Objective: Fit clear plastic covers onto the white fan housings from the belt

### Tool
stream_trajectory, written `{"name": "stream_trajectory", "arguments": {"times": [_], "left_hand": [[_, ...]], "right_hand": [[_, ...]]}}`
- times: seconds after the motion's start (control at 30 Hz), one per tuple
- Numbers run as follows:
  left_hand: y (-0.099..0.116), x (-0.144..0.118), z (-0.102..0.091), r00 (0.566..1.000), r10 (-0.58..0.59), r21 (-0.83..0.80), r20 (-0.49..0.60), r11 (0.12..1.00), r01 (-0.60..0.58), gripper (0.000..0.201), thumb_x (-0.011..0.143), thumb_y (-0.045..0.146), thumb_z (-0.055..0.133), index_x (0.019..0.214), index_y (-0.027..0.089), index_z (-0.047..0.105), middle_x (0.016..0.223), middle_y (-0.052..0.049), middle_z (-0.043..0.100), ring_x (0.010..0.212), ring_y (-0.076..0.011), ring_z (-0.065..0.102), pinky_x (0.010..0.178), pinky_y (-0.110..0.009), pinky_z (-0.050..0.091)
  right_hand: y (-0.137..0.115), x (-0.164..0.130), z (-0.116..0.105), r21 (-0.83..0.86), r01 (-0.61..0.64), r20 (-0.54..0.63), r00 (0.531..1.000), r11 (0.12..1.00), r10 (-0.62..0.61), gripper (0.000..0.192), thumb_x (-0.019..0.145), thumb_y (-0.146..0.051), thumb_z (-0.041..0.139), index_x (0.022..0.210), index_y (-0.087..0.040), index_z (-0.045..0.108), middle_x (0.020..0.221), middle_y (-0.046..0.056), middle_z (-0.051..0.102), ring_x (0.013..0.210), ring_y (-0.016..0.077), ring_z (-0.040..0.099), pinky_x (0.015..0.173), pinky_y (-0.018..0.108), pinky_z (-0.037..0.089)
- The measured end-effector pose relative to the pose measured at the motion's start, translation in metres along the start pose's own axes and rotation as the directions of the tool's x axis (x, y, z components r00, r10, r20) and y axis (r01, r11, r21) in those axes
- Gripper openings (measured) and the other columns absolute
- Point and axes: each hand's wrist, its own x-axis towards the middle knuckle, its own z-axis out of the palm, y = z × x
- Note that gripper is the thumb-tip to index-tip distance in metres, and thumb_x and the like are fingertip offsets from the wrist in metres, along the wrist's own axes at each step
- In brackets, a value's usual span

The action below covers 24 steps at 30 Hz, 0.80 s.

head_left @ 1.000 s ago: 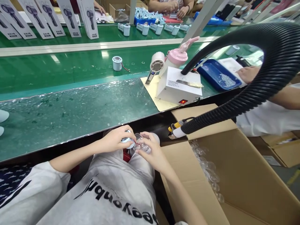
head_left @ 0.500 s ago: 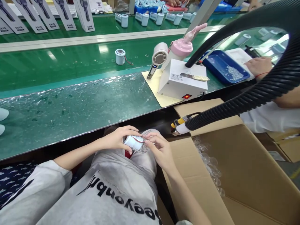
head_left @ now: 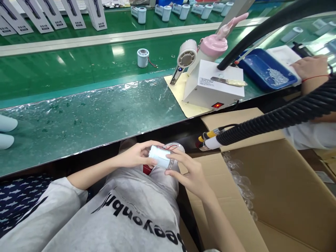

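Both hands meet over the lap, just below the table edge. Left hand grips a small white cylinder by its end, fingers curled round it. Right hand pinches the other end, where a clear plastic cap sits against the cylinder and thin red wires loop across the top. Beside the right forearm stands an open cardboard box with clear caps heaped along its inner wall. Above it a black ribbed hose runs past a white machine on the table. Farther right, another person's hand rests near a blue tray.
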Motion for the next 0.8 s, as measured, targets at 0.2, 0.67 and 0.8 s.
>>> {"name": "stream_trajectory", "arguments": {"times": [0.2, 0.67, 0.8], "left_hand": [[0.01, -0.005, -0.001, 0.997, 0.04, 0.129, 0.069, 0.99, -0.049, 0.082, 0.071, 0.036, 0.09, 0.145, 0.026, 0.057, 0.143, -0.015, 0.062, 0.112, -0.0266, 0.068, 0.089, -0.037, 0.057], [0.016, -0.011, -0.002, 0.967, 0.227, 0.345, 0.119, 0.903, -0.254, 0.074, 0.074, 0.035, 0.089, 0.142, 0.029, 0.061, 0.147, -0.013, 0.06, 0.136, -0.0316, 0.057, 0.109, -0.046, 0.051], [0.018, -0.013, -0.002, 0.96, 0.252, 0.37, 0.121, 0.886, -0.28, 0.073, 0.075, 0.036, 0.089, 0.142, 0.029, 0.061, 0.147, -0.013, 0.061, 0.137, -0.0318, 0.056, 0.113, -0.048, 0.048]], "right_hand": [[-0.003, -0.003, -0.001, 0.058, -0.038, -0.007, 0.999, 0.998, 0.038, 0.04, 0.085, -0.054, 0.08, 0.113, -0.025, 0.072, 0.121, 0.01, 0.076, 0.116, 0.0316, 0.072, 0.105, 0.048, 0.057], [-0.012, -0.001, 0.005, 0.396, -0.255, 0.043, 0.965, 0.882, 0.26, 0.045, 0.079, -0.054, 0.086, 0.11, -0.026, 0.07, 0.116, 0.009, 0.075, 0.101, 0.0267, 0.075, 0.089, 0.041, 0.065], [-0.012, -0.002, 0.007, 0.411, -0.272, 0.045, 0.959, 0.87, 0.279, 0.048, 0.078, -0.057, 0.085, 0.11, -0.026, 0.07, 0.118, 0.01, 0.074, 0.106, 0.0285, 0.074, 0.089, 0.042, 0.065]]}}
